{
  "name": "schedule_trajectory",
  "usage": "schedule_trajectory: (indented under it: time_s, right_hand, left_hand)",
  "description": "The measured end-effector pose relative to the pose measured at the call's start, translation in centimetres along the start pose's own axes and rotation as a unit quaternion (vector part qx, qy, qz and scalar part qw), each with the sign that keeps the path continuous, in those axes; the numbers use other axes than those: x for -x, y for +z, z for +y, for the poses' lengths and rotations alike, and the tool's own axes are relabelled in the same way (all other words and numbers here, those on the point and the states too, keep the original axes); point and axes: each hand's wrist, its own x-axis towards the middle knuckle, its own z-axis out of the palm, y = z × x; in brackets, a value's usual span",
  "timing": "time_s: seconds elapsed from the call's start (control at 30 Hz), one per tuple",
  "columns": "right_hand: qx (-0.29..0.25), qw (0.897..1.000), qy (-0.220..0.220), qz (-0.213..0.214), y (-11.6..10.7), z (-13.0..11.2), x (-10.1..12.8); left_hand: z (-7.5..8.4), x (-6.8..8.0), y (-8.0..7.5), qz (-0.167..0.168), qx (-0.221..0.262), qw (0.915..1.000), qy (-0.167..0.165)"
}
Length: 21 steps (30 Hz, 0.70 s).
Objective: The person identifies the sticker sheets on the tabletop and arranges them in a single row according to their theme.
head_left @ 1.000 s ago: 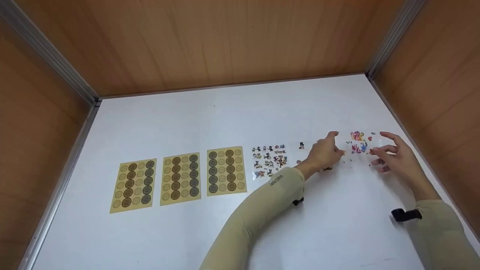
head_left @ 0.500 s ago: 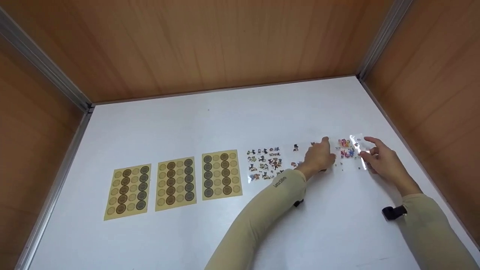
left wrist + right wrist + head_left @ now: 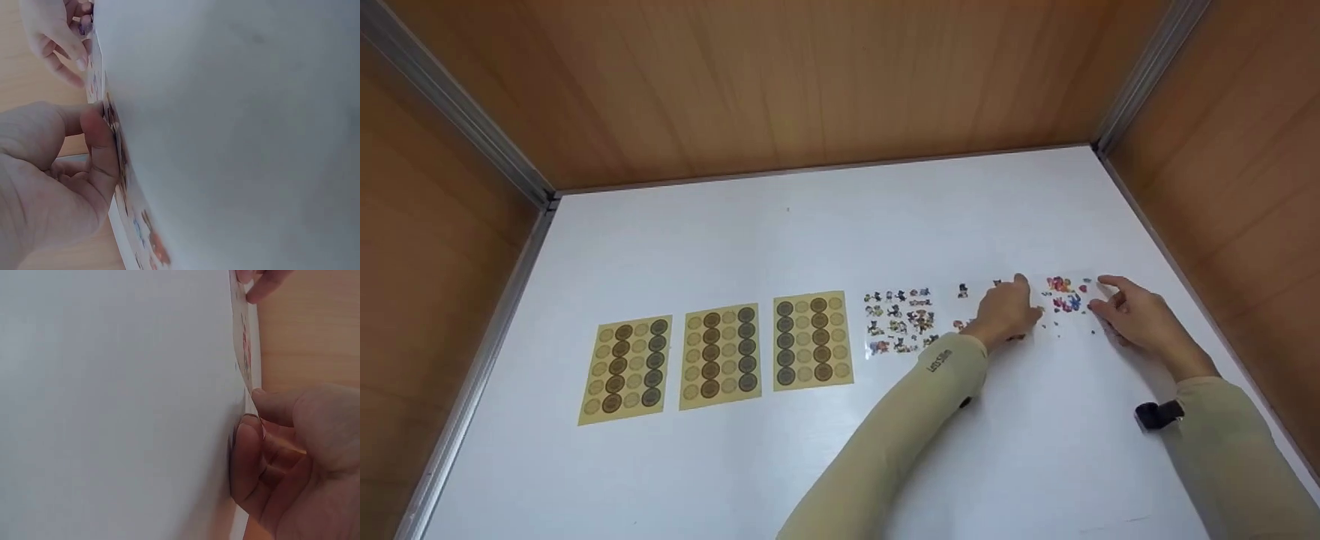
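Between my hands lies a clear sticker sheet with small colourful figures (image 3: 1065,296), seen nearly edge-on in both wrist views. My right hand (image 3: 1136,315) pinches its right edge between thumb and forefinger (image 3: 275,408). In the right wrist view that edge bends slightly up from the table. My left hand (image 3: 1006,309) holds the sheet's left edge, thumb (image 3: 98,143) and forefinger tips close together there. Part of another clear sticker sheet (image 3: 962,291), bearing brownish figures, shows beneath and beside the left hand. Farther left lies a clear sheet crowded with small figures (image 3: 898,322).
To the left, three tan sheets of round stickers, the left one (image 3: 626,367), the middle one (image 3: 721,356) and the right one (image 3: 813,341), lie spaced in a row on the white table (image 3: 720,247). Wooden panels (image 3: 825,82) enclose the table's back and sides.
The colourful sheet has shifted slightly left and settled flatter against the table. My right hand has moved left with it and lower; my left hand stays near the sheet's left edge.
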Motion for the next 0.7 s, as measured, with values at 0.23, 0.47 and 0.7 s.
schedule_trajectory:
  time_s: [0.23, 0.47, 0.7]
  right_hand:
    - [0.046, 0.999, -0.007, -0.021, -0.23, -0.59, -0.24]
    - [0.038, 0.999, -0.007, -0.033, -0.11, -0.55, -0.66]
    - [0.034, 0.999, -0.012, -0.03, 0.2, -0.3, -0.47]
  left_hand:
    - [-0.24, 0.14, -0.21, -0.002, 0.002, 0.9999, 0.01]
    - [-0.34, 0.06, -0.3, 0.0, 0.006, 1.0, 0.003]
    - [-0.29, 0.07, -0.06, -0.008, 0.012, 0.9999, -0.004]
